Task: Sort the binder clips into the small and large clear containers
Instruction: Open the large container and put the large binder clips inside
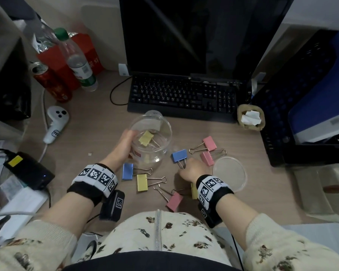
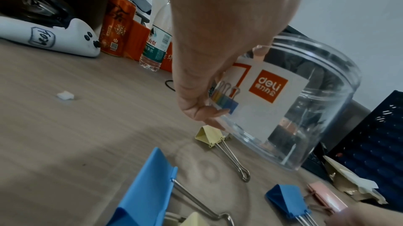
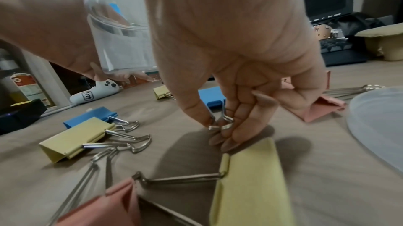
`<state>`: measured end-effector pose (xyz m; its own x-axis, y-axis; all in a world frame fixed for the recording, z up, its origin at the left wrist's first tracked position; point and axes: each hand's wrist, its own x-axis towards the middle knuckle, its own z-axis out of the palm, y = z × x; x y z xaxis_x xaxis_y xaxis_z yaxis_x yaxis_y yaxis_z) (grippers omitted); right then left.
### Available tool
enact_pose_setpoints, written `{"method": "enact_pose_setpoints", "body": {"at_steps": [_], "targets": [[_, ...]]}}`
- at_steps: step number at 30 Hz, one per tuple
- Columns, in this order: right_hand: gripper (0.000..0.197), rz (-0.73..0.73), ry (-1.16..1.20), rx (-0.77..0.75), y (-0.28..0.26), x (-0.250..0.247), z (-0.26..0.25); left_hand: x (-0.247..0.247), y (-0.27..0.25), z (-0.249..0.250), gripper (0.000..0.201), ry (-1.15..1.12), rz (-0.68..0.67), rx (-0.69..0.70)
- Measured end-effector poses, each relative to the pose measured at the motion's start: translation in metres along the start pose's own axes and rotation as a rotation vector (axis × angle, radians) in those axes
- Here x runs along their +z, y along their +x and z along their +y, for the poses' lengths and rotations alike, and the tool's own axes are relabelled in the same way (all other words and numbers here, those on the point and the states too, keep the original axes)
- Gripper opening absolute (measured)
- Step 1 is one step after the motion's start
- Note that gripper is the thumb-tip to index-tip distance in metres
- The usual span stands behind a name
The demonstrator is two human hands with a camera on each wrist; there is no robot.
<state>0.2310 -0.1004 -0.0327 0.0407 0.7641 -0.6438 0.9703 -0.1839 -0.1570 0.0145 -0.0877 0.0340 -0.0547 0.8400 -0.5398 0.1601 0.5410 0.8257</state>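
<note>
My left hand [image 1: 123, 145] grips the large clear jar [image 1: 151, 137] and holds it tilted above the desk; its Deli label [image 2: 268, 86] faces the left wrist view. A yellow clip [image 1: 146, 138] shows through the jar. The wrist views place that yellow clip [image 2: 209, 134] on the desk below it. My right hand [image 1: 192, 171] pinches the wire handles of a blue clip [image 1: 179, 155], whose body [image 3: 211, 97] lies on the desk. Loose clips lie around: blue [image 1: 127, 171], yellow [image 1: 142, 182], and pink [image 1: 174, 201]. A small clear container [image 1: 154, 113] stands behind the jar.
A clear lid [image 1: 229, 174] lies right of my right hand, two pink clips [image 1: 209, 143] beyond it. A keyboard [image 1: 182, 94] and monitor stand at the back. Left are a white controller [image 1: 56, 122], a can and a bottle. A black crate [image 1: 294, 106] is on the right.
</note>
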Motion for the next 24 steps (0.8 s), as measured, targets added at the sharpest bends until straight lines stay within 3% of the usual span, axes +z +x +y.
{"method": "enact_pose_setpoints", "body": {"at_steps": [3, 7, 10, 13, 17, 21, 24], "targets": [[0.017, 0.029, 0.092, -0.029, -0.001, -0.004, 0.009, 0.003, -0.001, -0.003, 0.045, -0.021, 0.005, 0.008], [0.037, 0.186, 0.337, -0.013, 0.000, -0.022, 0.017, 0.003, 0.002, -0.012, 0.032, 0.001, -0.014, -0.026], [0.041, 0.486, 0.579, -0.079, -0.006, -0.042, 0.018, 0.003, 0.002, -0.017, 0.027, 0.038, -0.041, -0.009], [0.034, 0.736, 0.800, -0.308, -0.030, -0.062, 0.006, 0.004, 0.001, -0.020, 0.033, 0.066, -0.057, 0.014], [0.036, 0.654, 0.779, -0.571, -0.044, -0.068, -0.012, 0.003, -0.003, -0.024, 0.057, 0.141, -0.065, 0.050], [0.043, 0.470, 0.388, -0.575, -0.046, -0.064, -0.032, 0.004, -0.010, -0.023, 0.058, 0.135, -0.070, 0.094], [0.047, 0.424, 0.154, -0.531, -0.050, -0.057, -0.051, 0.006, -0.013, -0.023, 0.061, 0.166, -0.100, 0.133]]}}
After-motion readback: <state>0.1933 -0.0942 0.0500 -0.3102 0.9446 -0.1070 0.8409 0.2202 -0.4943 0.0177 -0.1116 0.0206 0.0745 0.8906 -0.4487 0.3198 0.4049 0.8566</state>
